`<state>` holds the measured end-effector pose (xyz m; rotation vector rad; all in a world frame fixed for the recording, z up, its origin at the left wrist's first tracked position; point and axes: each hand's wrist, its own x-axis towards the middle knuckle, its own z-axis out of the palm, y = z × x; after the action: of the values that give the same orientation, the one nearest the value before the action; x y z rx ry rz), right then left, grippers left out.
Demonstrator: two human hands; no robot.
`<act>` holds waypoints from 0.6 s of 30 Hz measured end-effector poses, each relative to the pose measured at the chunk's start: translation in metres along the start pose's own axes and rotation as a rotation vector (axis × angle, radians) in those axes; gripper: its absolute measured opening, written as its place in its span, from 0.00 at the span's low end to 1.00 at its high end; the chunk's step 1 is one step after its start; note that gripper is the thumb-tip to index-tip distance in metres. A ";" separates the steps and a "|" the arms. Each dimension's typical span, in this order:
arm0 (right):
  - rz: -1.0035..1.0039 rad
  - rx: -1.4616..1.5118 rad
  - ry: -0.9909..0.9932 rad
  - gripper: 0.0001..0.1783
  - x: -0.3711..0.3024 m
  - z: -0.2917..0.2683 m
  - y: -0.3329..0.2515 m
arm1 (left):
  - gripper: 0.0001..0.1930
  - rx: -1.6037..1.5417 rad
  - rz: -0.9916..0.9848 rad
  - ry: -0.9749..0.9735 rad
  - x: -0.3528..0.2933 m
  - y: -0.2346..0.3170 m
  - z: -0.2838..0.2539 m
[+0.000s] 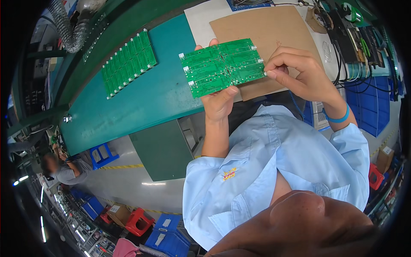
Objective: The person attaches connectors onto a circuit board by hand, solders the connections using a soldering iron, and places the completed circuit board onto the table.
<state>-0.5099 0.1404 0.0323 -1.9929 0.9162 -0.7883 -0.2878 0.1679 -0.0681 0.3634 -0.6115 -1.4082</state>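
A green circuit board panel [222, 66] is held up over the bench in my left hand [219, 103], with the thumb on its near edge and fingertips showing past the far edge. Small white connectors sit along its left and right edges. At the panel's right edge, my right hand [295, 70] has thumb and index finger pinched together on a small white connector [265, 73]. A blue band [338, 115] circles my right wrist.
Several green circuit boards [129, 64] lie in a row on the green bench mat [111, 113]. Brown cardboard [265, 23] lies beneath my hands. Cables and hand tools [361, 43] crowd the far right. Another person [70, 171] sits at the far left.
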 end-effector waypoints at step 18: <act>-0.054 -0.045 0.050 0.04 -0.005 0.001 -0.010 | 0.59 0.067 0.025 -0.044 0.001 -0.003 -0.005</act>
<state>-0.5084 0.1490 0.0396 -2.0528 0.9201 -0.8579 -0.2873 0.1663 -0.0739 0.3778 -0.6982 -1.3771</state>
